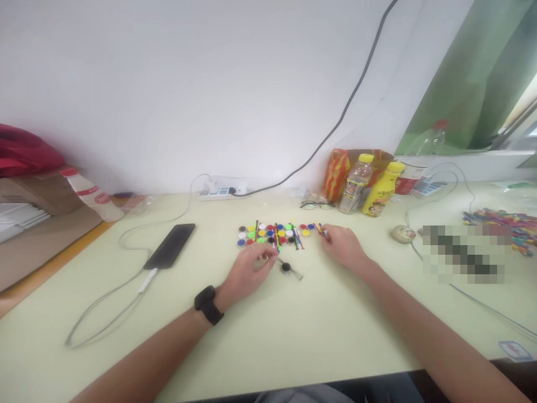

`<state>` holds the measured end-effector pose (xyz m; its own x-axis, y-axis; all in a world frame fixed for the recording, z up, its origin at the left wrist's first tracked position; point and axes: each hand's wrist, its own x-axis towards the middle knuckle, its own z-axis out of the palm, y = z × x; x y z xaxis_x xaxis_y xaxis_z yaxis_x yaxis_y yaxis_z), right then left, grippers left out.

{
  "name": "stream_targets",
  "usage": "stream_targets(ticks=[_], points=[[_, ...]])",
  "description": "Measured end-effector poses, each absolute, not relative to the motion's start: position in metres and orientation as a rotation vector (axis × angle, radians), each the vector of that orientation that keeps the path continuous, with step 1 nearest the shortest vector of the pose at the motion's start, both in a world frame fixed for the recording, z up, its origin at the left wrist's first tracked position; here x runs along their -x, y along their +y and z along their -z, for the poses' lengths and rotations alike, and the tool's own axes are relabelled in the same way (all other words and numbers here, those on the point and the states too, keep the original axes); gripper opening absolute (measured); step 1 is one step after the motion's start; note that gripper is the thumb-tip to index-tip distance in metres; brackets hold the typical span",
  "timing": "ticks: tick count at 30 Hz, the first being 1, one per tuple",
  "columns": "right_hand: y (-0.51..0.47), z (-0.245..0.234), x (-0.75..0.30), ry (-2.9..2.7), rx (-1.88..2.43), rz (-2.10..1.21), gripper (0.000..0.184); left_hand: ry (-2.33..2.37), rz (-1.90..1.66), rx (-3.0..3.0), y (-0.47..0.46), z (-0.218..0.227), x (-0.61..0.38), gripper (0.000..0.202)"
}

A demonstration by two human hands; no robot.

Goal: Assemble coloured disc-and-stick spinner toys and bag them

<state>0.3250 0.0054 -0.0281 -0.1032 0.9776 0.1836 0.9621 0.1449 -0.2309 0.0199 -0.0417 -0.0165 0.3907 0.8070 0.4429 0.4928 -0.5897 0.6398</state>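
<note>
Small round coloured discs (269, 233) lie in rows on the table, with bunches of thin coloured sticks (297, 238) laid among them. My left hand (254, 266), with a black watch (208, 305) on the wrist, rests at the near edge of the rows. Its thumb and index finger come together at the lower end of a stick bunch; whether they grip it is too small to tell. To the right, my right hand (342, 246) pinches a small bunch of coloured sticks (319, 228) beside the last discs. A small black round piece (286, 267) lies between my hands.
A phone (171, 246) on a charging cable lies left. Glasses (316, 205), a clear bottle (356, 184) and a yellow bottle (382, 190) are at the back. Right are a round beige object (403, 234), a blurred-out patch and a heap of coloured sticks (503, 226).
</note>
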Motion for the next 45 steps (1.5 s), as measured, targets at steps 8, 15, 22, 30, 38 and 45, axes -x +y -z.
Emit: stream_targets(ticks=[8, 15, 22, 30, 38, 45], points=[[0.005, 0.03, -0.326, -2.153, 1.889, -0.055, 0.035, 1.109, -1.049, -2.24, -0.041, 0.018, -0.02, 0.011], [0.008, 0.032, -0.333, -2.157, 1.929, -0.006, 0.026, 1.115, -1.05, -2.245, -0.043, 0.016, -0.02, 0.012], [0.014, 0.034, -0.341, -1.863, 1.758, -0.031, 0.025, 1.099, -1.061, -2.25, -0.042, 0.017, -0.02, 0.011], [0.006, 0.016, -0.333, -1.667, 1.486, -0.254, 0.012, 1.104, -1.049, -2.25, -0.042, 0.017, -0.019, 0.011], [0.001, 0.005, -0.327, -1.43, 1.343, -0.638, 0.026, 1.096, -1.053, -2.254, -0.043, 0.016, -0.02, 0.012], [-0.001, 0.004, -0.321, -1.37, 1.257, -0.811, 0.023, 1.118, -1.061, -2.246, -0.043, 0.016, -0.02, 0.011]])
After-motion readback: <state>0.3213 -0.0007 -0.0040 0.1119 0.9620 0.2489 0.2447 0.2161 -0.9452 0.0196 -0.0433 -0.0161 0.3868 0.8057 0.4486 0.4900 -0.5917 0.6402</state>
